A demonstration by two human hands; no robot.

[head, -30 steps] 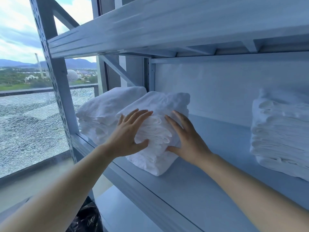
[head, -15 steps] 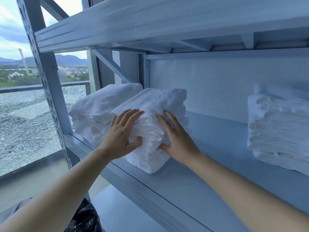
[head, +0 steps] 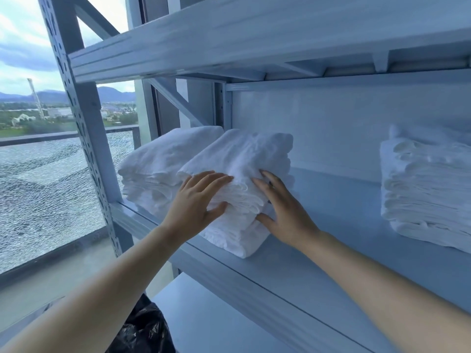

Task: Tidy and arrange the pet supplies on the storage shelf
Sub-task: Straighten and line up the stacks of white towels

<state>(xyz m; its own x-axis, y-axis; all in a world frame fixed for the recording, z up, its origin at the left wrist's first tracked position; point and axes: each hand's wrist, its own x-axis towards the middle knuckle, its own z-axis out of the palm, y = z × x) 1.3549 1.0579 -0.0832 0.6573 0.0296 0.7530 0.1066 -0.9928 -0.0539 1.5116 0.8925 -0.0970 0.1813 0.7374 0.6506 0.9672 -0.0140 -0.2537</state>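
Observation:
A stack of folded white towels (head: 244, 159) stands on the pale blue metal shelf (head: 318, 271), turned at an angle with one corner toward me. My left hand (head: 196, 202) lies flat on its left front face, fingers spread, thumb pressed into the folds. On the right front face my right hand (head: 285, 212) presses the same way. A second white stack (head: 163, 161) sits right beside it at the shelf's left end, touching it. A third white stack (head: 428, 189) stands apart at the right.
A perforated upright post (head: 84, 128) frames the shelf's left end, with a shattered glass pane (head: 43, 189) beyond it. Another shelf board (head: 254, 34) runs overhead. A black plastic bag (head: 145, 329) lies below, beside the lower shelf (head: 211, 317).
Both hands have stayed pressed on the middle stack, which now sits slightly closer against the left stack. The view has shifted a little.

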